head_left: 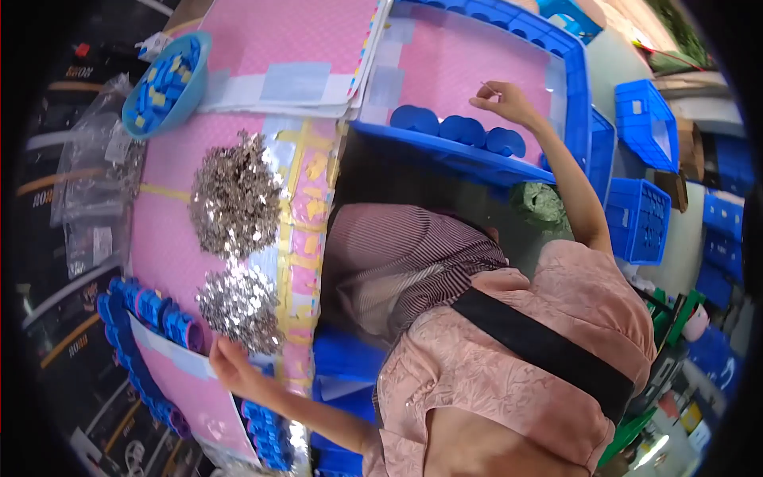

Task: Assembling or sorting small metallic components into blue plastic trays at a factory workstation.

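Heaps of shiny bits [238, 306] sit on counter [163, 230], left hand [230, 367] half-curled beside, right hand [505, 102] bunched over blue tray [578, 95], can't tell if pinching; careless left sweep might scatter bits.

Heaped pieces [237, 199] left of the tray [579, 95]

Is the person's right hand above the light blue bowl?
No, the right hand is over the blue tray, while the bowl stands apart at the upper left of the view.

Pink-topped table [163, 230]: silvery metal piles [234, 199], blue bowl [180, 114].
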A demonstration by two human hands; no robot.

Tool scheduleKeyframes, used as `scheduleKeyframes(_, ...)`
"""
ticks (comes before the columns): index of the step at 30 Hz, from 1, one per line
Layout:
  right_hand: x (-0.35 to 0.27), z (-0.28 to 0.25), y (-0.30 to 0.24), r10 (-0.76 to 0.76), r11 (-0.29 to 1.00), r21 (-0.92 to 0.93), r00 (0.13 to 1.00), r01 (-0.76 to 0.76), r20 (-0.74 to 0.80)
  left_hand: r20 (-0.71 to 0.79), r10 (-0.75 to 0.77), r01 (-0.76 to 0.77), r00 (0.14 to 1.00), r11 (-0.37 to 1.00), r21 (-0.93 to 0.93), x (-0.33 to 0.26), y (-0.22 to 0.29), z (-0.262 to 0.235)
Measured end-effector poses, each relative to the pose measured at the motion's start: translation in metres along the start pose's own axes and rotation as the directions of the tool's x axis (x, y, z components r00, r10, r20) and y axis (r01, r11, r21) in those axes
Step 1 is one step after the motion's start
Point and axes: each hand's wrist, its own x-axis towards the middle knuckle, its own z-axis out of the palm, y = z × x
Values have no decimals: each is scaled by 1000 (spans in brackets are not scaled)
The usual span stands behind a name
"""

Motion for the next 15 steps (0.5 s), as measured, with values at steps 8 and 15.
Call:
scheduleKeyframes(8,27,86,-81,-639,717,-362,770,596,2,115,-68,81,991,990,-115,-24,35,64)
scheduleKeyframes(15,54,74,-59,-470,731,-615,872,297,-138,270,-107,220,957,874,-434,-74,43,100)
